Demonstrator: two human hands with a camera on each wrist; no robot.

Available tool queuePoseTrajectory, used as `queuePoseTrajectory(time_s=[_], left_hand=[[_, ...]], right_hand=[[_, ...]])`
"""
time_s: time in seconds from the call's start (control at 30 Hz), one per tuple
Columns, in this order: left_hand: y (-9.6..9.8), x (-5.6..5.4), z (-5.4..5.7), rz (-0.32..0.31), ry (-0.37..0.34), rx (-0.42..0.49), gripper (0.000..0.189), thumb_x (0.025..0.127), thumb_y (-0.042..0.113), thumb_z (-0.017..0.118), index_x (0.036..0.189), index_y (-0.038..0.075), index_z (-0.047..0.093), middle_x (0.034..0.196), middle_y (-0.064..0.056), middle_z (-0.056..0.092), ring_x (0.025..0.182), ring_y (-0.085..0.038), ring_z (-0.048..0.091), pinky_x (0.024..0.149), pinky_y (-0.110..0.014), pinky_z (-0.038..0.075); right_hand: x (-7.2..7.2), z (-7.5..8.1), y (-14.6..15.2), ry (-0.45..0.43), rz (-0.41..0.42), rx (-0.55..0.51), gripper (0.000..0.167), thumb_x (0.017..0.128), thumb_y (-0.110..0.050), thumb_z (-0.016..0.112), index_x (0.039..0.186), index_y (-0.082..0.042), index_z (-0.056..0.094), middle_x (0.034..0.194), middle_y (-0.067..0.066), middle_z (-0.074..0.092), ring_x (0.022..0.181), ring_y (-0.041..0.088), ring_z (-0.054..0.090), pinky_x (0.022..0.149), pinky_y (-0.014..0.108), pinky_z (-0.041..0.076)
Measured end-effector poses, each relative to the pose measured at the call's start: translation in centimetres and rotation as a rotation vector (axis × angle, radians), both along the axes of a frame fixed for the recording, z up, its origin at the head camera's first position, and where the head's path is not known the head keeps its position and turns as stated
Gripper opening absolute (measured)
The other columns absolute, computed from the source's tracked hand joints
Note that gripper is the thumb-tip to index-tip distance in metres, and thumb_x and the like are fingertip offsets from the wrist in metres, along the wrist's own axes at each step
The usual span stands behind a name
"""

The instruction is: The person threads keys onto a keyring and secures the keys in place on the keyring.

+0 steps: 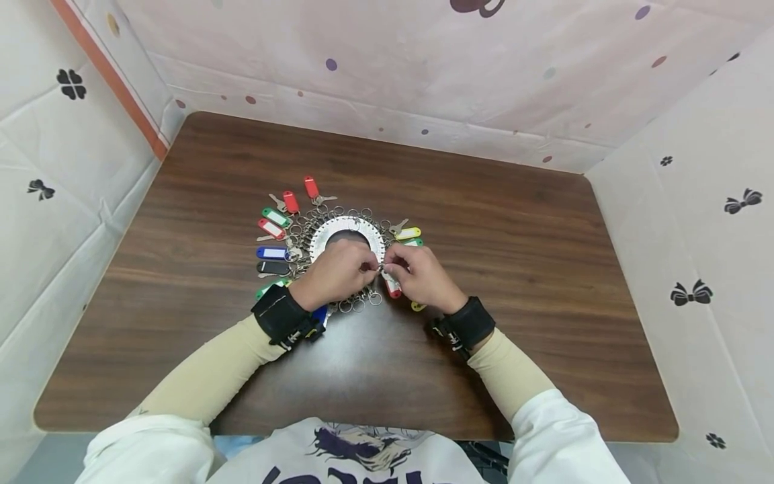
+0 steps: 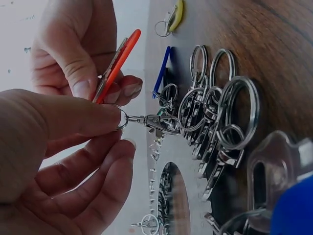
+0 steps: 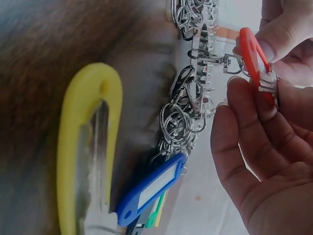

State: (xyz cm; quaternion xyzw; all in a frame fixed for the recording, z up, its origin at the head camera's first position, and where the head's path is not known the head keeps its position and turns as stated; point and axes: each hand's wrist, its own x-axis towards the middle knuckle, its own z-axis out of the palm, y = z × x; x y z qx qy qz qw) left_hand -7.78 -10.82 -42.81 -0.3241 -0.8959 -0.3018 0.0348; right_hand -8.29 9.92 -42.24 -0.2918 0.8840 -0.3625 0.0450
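Near the table's middle lies a round metal key ring holder (image 1: 318, 243) with many small clasps round its edge. My left hand (image 1: 340, 270) reaches over its near side and pinches the small split ring (image 2: 123, 119) of one swivel clasp (image 2: 155, 122), between thumb and fingers. My right hand (image 1: 428, 277), at the holder's right, pinches a red key tag (image 2: 121, 62) with a silver key (image 3: 268, 82) beside it. Both hands' fingertips are close together around this tag and ring. Whether the ring passes through the tag is hidden by the fingers.
Red tags (image 1: 291, 202), a blue tag (image 1: 272, 253) and a black tag (image 1: 273, 267) with keys fan out on the left. A yellow tag (image 1: 408, 233) lies at the right. Bare split rings (image 1: 375, 298) hang on the near side. Patterned sheets (image 1: 387, 74) border the brown table (image 1: 532, 222).
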Motion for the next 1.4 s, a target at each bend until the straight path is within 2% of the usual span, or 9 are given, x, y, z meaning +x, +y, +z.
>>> queuePoseTrajectory(time_s=[0.13, 0.3, 0.53, 0.7, 0.87, 1.0, 1.1, 1.23, 1.4], left_hand=[[0.0, -0.1, 0.0, -0.014, 0.025, 0.015, 0.009, 0.089, 0.007, 0.072, 0.086, 0.011, 0.080, 0.084, -0.003, 0.076, 0.079, -0.019, 0.070, 0.075, -0.038, 0.057], [-0.1, -0.5, 0.1, -0.035, 0.057, 0.002, 0.012, 0.086, 0.004, 0.072, 0.079, 0.011, 0.080, 0.079, -0.002, 0.075, 0.075, -0.019, 0.070, 0.074, -0.039, 0.056], [0.1, -0.9, 0.4, -0.011, -0.020, -0.040, 0.008, 0.083, 0.006, 0.074, 0.079, 0.013, 0.077, 0.073, 0.002, 0.072, 0.071, -0.015, 0.064, 0.071, -0.037, 0.053], [0.3, -0.8, 0.5, -0.019, -0.022, -0.058, 0.007, 0.085, 0.008, 0.076, 0.080, 0.013, 0.079, 0.076, 0.002, 0.074, 0.072, -0.016, 0.067, 0.070, -0.038, 0.054], [0.1, -0.8, 0.3, -0.007, -0.041, 0.005, 0.006, 0.087, 0.011, 0.079, 0.081, 0.011, 0.081, 0.082, -0.001, 0.077, 0.079, -0.020, 0.071, 0.077, -0.039, 0.056], [-0.1, -0.8, 0.0, 0.038, -0.136, 0.083, 0.005, 0.086, 0.011, 0.081, 0.081, 0.010, 0.080, 0.082, -0.003, 0.077, 0.080, -0.020, 0.070, 0.080, -0.038, 0.056], [-0.2, -0.9, -0.1, 0.052, -0.185, 0.101, 0.005, 0.086, 0.011, 0.080, 0.081, 0.010, 0.079, 0.083, -0.002, 0.076, 0.079, -0.019, 0.069, 0.081, -0.038, 0.056], [-0.3, -1.1, -0.3, 0.040, -0.199, 0.089, 0.003, 0.086, 0.010, 0.079, 0.083, 0.010, 0.079, 0.085, -0.002, 0.077, 0.079, -0.018, 0.069, 0.081, -0.037, 0.057], [-0.5, -1.1, -0.6, -0.018, -0.211, 0.080, 0.005, 0.086, 0.007, 0.078, 0.086, 0.011, 0.081, 0.086, -0.001, 0.077, 0.079, -0.015, 0.069, 0.078, -0.034, 0.057]], right_hand=[[0.0, -0.1, 0.1, -0.008, -0.011, 0.001, 0.010, 0.097, -0.003, 0.069, 0.089, -0.008, 0.066, 0.082, 0.004, 0.066, 0.079, 0.016, 0.059, 0.073, 0.029, 0.048], [0.1, -0.8, 0.4, -0.049, -0.023, -0.011, 0.010, 0.097, -0.003, 0.069, 0.089, -0.008, 0.065, 0.079, 0.003, 0.063, 0.072, 0.014, 0.055, 0.067, 0.026, 0.045], [0.1, -0.9, 0.4, -0.033, -0.003, -0.005, 0.009, 0.097, -0.002, 0.068, 0.090, -0.008, 0.066, 0.080, 0.003, 0.064, 0.075, 0.013, 0.056, 0.069, 0.026, 0.046], [0.0, -0.6, 0.3, -0.028, -0.004, 0.014, 0.009, 0.098, -0.003, 0.068, 0.090, -0.008, 0.066, 0.081, 0.003, 0.064, 0.076, 0.014, 0.057, 0.070, 0.027, 0.046], [0.1, -0.8, 0.3, -0.039, -0.015, 0.012, 0.010, 0.097, -0.003, 0.068, 0.090, -0.008, 0.065, 0.081, 0.003, 0.064, 0.076, 0.015, 0.057, 0.069, 0.027, 0.046], [0.2, -1.3, 0.3, -0.081, -0.015, 0.026, 0.011, 0.097, -0.003, 0.068, 0.089, -0.009, 0.063, 0.079, 0.002, 0.062, 0.075, 0.014, 0.055, 0.069, 0.026, 0.044], [0.2, -1.4, 0.3, -0.097, -0.020, 0.020, 0.011, 0.097, -0.003, 0.068, 0.089, -0.009, 0.064, 0.077, 0.002, 0.061, 0.072, 0.013, 0.054, 0.066, 0.025, 0.043], [0.1, -1.1, 0.4, -0.089, -0.032, -0.002, 0.011, 0.097, -0.003, 0.068, 0.088, -0.008, 0.066, 0.075, 0.002, 0.060, 0.067, 0.012, 0.052, 0.062, 0.025, 0.042], [0.0, -0.8, 0.8, -0.121, -0.055, 0.025, 0.007, 0.097, -0.005, 0.069, 0.091, -0.009, 0.069, 0.077, 0.002, 0.064, 0.067, 0.010, 0.054, 0.062, 0.024, 0.045]])
